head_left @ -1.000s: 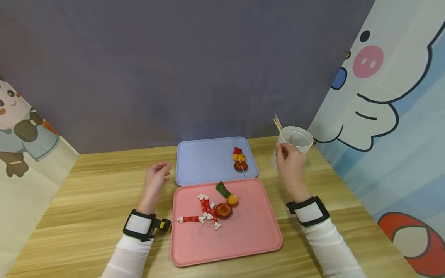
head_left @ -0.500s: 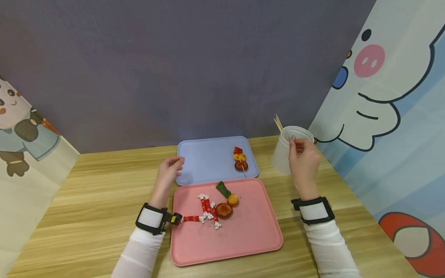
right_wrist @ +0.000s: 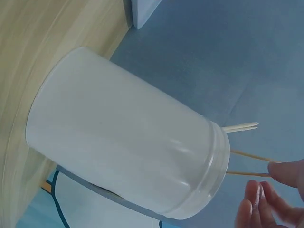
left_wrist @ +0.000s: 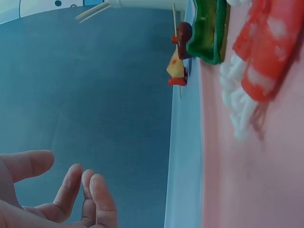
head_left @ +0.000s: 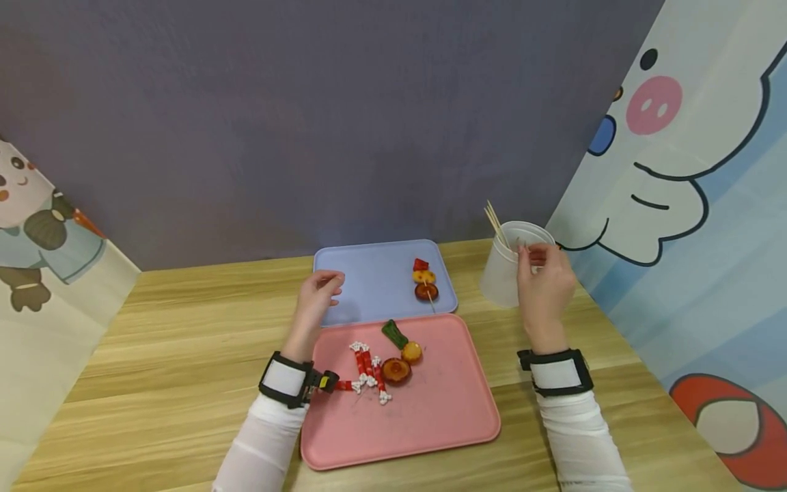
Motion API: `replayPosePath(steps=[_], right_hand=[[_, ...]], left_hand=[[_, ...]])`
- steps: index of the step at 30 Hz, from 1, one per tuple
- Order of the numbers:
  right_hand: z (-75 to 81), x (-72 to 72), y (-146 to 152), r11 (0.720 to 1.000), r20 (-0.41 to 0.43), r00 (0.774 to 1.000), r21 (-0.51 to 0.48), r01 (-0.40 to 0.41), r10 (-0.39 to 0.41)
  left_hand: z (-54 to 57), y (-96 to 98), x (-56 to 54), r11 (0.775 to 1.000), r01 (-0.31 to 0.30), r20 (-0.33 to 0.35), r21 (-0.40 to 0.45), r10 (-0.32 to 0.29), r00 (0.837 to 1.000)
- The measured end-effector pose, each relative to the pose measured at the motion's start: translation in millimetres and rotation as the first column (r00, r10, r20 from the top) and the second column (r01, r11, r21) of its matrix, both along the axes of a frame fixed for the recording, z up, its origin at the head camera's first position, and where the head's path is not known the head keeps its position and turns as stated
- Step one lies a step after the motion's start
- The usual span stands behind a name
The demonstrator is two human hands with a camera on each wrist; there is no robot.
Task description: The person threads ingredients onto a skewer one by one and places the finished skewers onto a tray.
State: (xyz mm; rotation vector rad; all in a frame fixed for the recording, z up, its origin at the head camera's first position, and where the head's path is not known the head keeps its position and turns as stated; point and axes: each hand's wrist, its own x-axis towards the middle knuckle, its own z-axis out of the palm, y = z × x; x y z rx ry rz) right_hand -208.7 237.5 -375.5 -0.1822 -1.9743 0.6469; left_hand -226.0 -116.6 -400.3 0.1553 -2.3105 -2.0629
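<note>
My right hand (head_left: 546, 290) is at the rim of a white plastic cup (head_left: 501, 277), thumb and fingers drawn together. In the right wrist view the ends of two thin bamboo skewers (right_wrist: 249, 174) meet the thumb and fingertips; their lower parts are inside the cup. Over the left part of the blue tray (head_left: 375, 290) hovers my left hand (head_left: 315, 301), fingers loosely bent, holding nothing. A threaded skewer of toy food (head_left: 424, 277) lies on that tray, with red, yellow and brown pieces. The left wrist view also shows this skewer (left_wrist: 175, 66).
On the pink tray (head_left: 430, 424) in front lie several red pieces with white knobby ends (head_left: 367, 365), a brown mushroom-like piece (head_left: 396, 371), a yellow round (head_left: 411, 352) and a green piece (head_left: 394, 334). More skewers (head_left: 494, 222) lean in the cup. A grey partition (head_left: 369, 137) stands behind.
My left hand has moved right, from beside the blue tray to over its left part. My right hand has shifted slightly right along the cup's rim. The trays and food have stayed put.
</note>
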Motion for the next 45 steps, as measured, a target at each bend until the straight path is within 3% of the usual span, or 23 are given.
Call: replayPosePath(steps=[7,21,27,33,45], right_hand=[[2.7,-0.1,1,1.0,-0.047,0.999,0.009,-0.016,0.016],[11.3,4.3,2,1.0,-0.064,0.998,0.006,-0.018,0.019],[22.3,14.3,-3,0.999,-0.135,0.99,-0.004,-0.046,0.045],[38.1,27.8,-9,0.997,-0.251,0.966,-0.025,-0.072,0.063],[60.2,52.0,-17,0.997,-0.336,0.94,-0.033,-0.072,0.057]], left_hand=[[3.0,5.3,0.9,0.999,0.033,-0.013,0.009,-0.033,0.999],[2.8,3.0,-1.7,1.0,0.03,-0.011,0.001,-0.03,0.999],[2.8,2.3,-0.6,1.0,0.015,-0.01,0.001,-0.015,1.0],[4.0,4.2,-0.3,1.0,0.02,-0.018,0.012,-0.02,1.0],[8.6,12.1,0.7,0.999,0.026,-0.032,0.025,-0.026,0.999]])
